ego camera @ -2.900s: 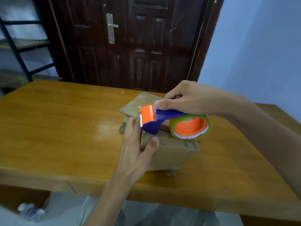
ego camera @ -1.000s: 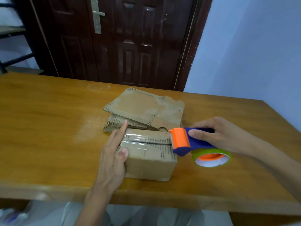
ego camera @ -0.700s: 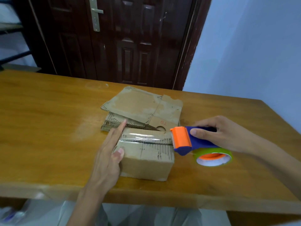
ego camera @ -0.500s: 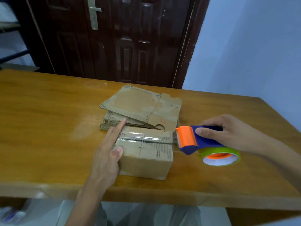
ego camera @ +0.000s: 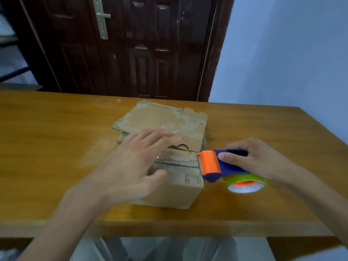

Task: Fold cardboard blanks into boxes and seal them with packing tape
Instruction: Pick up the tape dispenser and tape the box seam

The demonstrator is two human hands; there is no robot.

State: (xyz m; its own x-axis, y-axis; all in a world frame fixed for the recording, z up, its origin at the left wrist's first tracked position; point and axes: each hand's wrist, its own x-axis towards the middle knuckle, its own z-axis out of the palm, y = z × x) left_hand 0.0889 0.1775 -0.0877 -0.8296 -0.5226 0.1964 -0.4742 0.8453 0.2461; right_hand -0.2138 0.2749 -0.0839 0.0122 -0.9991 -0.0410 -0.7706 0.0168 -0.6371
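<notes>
While the left hand [ego camera: 131, 164] lies spread over the top of the cardboard box [ego camera: 175, 183], fingers straight and fanned toward the far right, its outline is smeared by motion, so whether the palm presses the top or hovers just above it cannot be told. Across the right edge of the box, the right hand [ego camera: 258, 159] grips the blue handle of the tape dispenser [ego camera: 226, 168], fingers curled round it, with the orange cutter end touching or just beside the box's upper right edge and the green-rimmed roll hanging low over the table [ego camera: 56, 147].

A strip of clear tape [ego camera: 180, 161] shows along the centre seam on top, so this box looks folded and its top seam closed; judging by that, what is left here is to rub the strip down and perhaps free it from the cutter. Just beyond the box, touching or nearly so, a stack of flat cardboard blanks [ego camera: 160, 119] waits unfolded, so most of the job seems still ahead.
</notes>
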